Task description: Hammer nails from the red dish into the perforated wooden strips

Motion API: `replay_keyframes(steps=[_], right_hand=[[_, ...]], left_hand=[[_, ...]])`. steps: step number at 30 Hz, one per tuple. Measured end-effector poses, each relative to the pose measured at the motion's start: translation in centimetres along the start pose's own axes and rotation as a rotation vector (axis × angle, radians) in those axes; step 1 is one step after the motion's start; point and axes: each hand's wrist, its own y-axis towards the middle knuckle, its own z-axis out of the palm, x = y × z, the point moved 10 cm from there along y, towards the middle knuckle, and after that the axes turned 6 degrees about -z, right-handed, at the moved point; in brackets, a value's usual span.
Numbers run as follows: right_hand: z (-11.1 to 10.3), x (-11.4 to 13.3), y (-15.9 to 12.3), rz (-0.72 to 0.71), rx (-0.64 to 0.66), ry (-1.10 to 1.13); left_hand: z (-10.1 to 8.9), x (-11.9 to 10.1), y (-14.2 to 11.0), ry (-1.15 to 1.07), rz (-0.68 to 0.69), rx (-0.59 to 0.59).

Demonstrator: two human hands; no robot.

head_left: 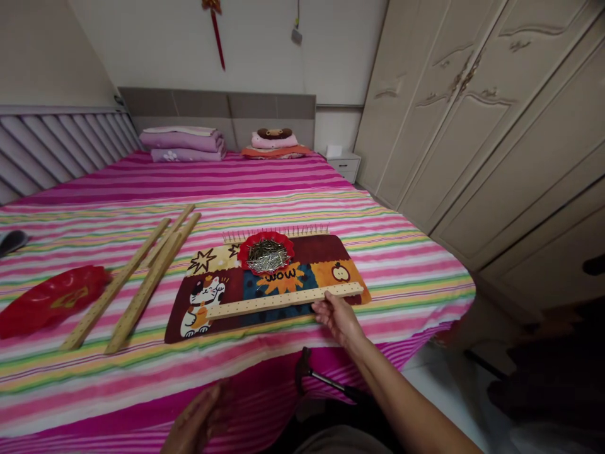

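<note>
A long wooden strip with a row of small holes (283, 301) lies across a colourful cartoon mat (265, 284) on the striped bed. My right hand (338, 318) rests at the strip's right part, fingers on its near edge, thumb apart. A red dish of metal nails (266, 253) sits on the mat behind the strip. Beyond the dish lies another strip with nails standing up in it (276, 233). My left hand (201, 419) hovers low near the bed's front edge, blurred, fingers loosely extended, holding nothing I can see.
Several more holed wooden strips (142, 280) lie on the bed to the left, beside a red plastic bag (50, 301). A hammer (326, 378) lies below my right forearm. Folded bedding (184, 144) is at the headboard. Wardrobe doors (472, 113) stand on the right.
</note>
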Motion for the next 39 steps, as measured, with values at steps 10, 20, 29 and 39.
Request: replay_keyframes(steps=[10,20,29,39], right_hand=[[-1.5,-1.0,0.4,0.238,0.176,-0.436],[-4.0,1.5,-6.8,-0.116,0.379,-1.124],[-5.7,-1.9,-12.0,-0.205,0.562,-1.7],[-5.5,-2.8,-11.0,-0.196,0.594,-1.785]], left_hand=[[1.2,-0.8,0.7,0.184,0.068,-0.002],[2.0,-2.9,-0.5,0.354,0.164,-0.16],[7.0,-13.3,-0.7,0.763,0.561,-0.363],[17.7,-20.6,4.5,1.492,0.724,-0.608]])
